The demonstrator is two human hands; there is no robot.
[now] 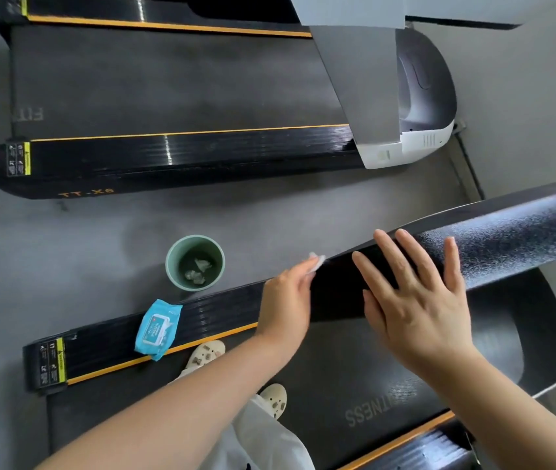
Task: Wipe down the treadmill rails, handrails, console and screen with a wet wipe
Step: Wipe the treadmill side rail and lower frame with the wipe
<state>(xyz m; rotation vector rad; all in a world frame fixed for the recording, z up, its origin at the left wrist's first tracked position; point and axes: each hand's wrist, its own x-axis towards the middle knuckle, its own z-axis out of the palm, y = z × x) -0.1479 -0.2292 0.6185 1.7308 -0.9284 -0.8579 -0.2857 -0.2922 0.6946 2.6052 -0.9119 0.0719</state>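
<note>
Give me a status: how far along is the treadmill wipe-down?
Done: at least two used wipes sit crumpled in the green bin. In hand: left hand pinches a wet wipe on the black handrail; right hand rests flat on it. Left: console and screen are out of view, so I cannot confirm them. Wipe pack lies on the side rail.

green bin (195,262): on floor, crumpled wipes inside | second treadmill (174,96): beyond

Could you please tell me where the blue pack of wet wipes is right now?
In the head view, the blue pack of wet wipes lies lower left on the near treadmill's black side rail, just below the green bin on the floor.
</note>
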